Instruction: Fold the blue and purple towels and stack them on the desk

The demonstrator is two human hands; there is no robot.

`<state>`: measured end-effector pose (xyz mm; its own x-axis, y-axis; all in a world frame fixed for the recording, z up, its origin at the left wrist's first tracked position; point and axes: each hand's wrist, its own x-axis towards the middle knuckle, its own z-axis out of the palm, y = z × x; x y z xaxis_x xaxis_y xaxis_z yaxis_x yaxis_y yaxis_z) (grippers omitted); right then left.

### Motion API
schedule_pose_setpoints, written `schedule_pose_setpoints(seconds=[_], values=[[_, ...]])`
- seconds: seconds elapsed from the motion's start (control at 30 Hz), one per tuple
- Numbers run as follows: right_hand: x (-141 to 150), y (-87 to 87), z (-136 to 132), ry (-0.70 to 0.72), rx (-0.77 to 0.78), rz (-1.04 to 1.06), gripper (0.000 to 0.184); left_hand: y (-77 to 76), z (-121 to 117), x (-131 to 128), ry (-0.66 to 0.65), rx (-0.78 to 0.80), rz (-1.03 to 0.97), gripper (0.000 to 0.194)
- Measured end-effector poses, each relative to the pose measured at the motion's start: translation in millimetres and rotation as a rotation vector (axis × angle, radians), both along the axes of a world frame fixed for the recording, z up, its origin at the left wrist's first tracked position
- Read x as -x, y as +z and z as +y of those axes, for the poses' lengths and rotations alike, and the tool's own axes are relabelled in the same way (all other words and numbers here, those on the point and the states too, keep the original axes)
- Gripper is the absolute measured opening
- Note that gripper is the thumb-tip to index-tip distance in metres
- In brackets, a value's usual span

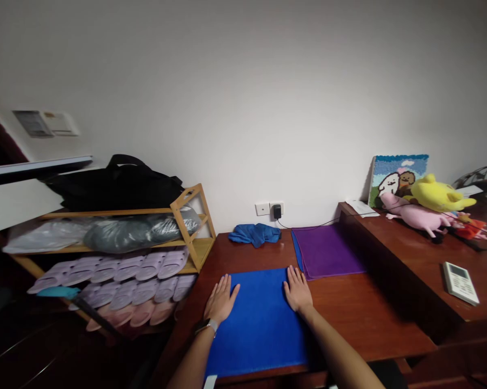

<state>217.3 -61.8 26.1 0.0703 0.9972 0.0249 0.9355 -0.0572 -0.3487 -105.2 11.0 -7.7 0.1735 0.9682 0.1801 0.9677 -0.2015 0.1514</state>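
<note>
A blue cloth (263, 319) lies spread flat on the brown wooden table (360, 313), with a white tag at its near left corner. My left hand (221, 300), a watch on its wrist, rests palm down at the cloth's left edge. On the far right corner lies my right hand (297, 290), also flat with fingers stretched. Neither hand grips anything. Just beyond my right hand, a purple cloth (328, 251) lies flat over another blue one. A crumpled blue cloth (254, 234) sits near the wall.
Left of the table stands a wooden rack (192, 232) with a black bag (117, 186) and several clogs (138, 267). A plug (277, 212) with a cable is in the wall socket. The right-hand desk holds plush toys (440, 194) and a white remote (460, 283).
</note>
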Motion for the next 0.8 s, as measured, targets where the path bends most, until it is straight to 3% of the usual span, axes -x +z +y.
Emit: schedule_pose_setpoints(seconds=[0.13, 0.57, 0.8], values=[[0.2, -3.2, 2.9, 0.012, 0.066, 0.002, 0.07, 4.1, -2.6, -1.4, 0.008, 0.018, -0.003, 0.082], [-0.4, -4.4, 4.3, 0.004, 0.066, 0.012, 0.07, 6.1, -4.1, -2.5, -0.007, 0.008, 0.005, 0.081], [-0.3, -5.9, 5.0, -0.002, 0.044, 0.015, 0.068, 24.1, -15.7, -6.3, -0.114, -0.165, 0.061, 0.075]])
